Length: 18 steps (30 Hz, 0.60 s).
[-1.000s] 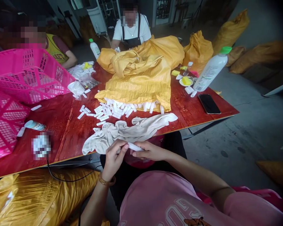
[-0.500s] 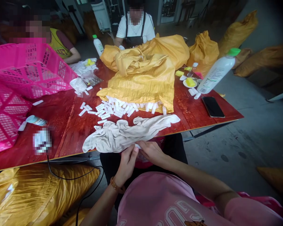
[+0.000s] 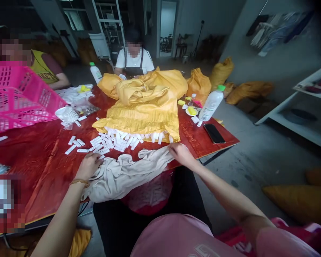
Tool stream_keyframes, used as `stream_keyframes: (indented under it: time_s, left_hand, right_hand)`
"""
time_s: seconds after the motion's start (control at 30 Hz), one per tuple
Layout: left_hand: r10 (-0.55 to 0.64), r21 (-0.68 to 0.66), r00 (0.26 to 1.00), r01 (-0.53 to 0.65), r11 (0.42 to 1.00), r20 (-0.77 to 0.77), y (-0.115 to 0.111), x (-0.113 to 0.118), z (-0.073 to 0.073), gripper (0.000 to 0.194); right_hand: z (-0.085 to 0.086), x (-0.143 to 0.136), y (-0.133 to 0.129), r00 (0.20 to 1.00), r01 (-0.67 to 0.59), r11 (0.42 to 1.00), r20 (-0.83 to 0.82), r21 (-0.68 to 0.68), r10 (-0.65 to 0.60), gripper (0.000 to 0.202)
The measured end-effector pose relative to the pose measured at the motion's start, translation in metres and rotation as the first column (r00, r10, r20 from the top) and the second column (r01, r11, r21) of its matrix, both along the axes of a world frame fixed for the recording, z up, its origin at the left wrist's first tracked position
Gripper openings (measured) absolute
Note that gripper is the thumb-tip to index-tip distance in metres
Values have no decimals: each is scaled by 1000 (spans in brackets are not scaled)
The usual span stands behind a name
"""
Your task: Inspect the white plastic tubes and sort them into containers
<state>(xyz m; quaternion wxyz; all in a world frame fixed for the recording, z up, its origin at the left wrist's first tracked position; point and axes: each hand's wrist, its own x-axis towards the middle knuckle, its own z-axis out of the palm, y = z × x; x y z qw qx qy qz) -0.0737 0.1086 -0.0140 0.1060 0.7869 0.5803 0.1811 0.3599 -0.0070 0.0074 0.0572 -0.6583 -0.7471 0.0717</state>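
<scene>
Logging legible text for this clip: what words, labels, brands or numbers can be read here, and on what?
No text reads for certain.
Yellow vest of the person at far left: dark letters, too blurred.
White bottle with green cap: printed label, too small.
Second white bottle: label, too small.
Pink shirt: white print, cut off at the frame edge.
Small white pieces on the red table: markings, illegible.

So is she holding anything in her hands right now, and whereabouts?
Both hands are on the beige cloth: the left hand at its left end, the right hand at its right end. Whether the fingers actually grip it cannot be told.
</scene>
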Motion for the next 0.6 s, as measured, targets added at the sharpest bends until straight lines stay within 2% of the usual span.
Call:
stream_keyframes:
  time_s: [0.07,0.1,0.2,0.27,0.33,0.4,0.43,0.47,0.5,0.53,0.6]
  left_hand:
    - [-19,-25,1000,20,999,22,-2,3,2,14]
    - [-7,-23,1000,8,1000,27,-7,5,5,15]
    - [74,11,996,-74,997,49,-37,13,20,20]
    - [109,41,984,-116,992,142,-67,20,32,23]
    - [130,46,952,-148,988,277,-99,31,44,24]
    - [154,6,894,-172,985,421,-126,46,53,26]
    - [163,-29,853,-171,985,495,-138,55,57,26]
    - [170,-65,804,-162,985,570,-147,64,59,27]
    - [173,-95,753,-146,985,635,-155,73,61,28]
    - [171,-117,709,-125,985,684,-162,83,62,29]
    - [158,-126,675,-97,987,721,-173,103,65,30]
  right_hand:
    - [12,10,29,987,91,995,126,47,-96,34]
    - [15,12,40,985,75,996,152,46,-81,35]
    - [13,14,62,982,-100,995,160,17,96,32]
    - [11,18,68,967,-216,976,146,22,211,27]
    - [10,19,66,964,-265,959,54,101,261,22]
    - [9,11,51,945,-227,956,-196,186,262,22]
    - [9,2,39,893,-197,963,-371,186,254,24]
    - [8,-10,24,804,-185,972,-546,144,234,26]
    - [6,-25,9,678,-240,969,-704,63,214,29]
    - [5,-41,-7,556,-315,949,-811,-5,181,30]
    - [2,-70,-34,407,-398,917,-902,-33,144,29]
